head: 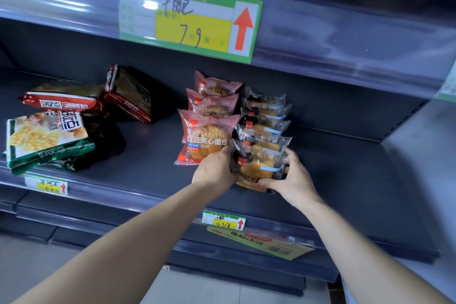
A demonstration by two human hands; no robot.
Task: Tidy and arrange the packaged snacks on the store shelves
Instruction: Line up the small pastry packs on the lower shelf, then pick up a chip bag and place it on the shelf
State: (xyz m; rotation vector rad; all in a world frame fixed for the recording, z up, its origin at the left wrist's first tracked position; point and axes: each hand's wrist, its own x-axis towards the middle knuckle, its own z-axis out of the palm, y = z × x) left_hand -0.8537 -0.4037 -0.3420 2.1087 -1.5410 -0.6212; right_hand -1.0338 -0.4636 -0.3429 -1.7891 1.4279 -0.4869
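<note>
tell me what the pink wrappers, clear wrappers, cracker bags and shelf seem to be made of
Pink wrappers: thin printed plastic film with a soft sheen and crimped edges.
Clear wrappers: transparent glossy film; the bread shows through.
Cracker bags: likely foil-lined plastic, shiny with metallic-looking creases.
Shelf: probably painted metal; dark, flat and matte.

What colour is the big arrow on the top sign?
The arrow is red, on white; the head view shows it.
</note>
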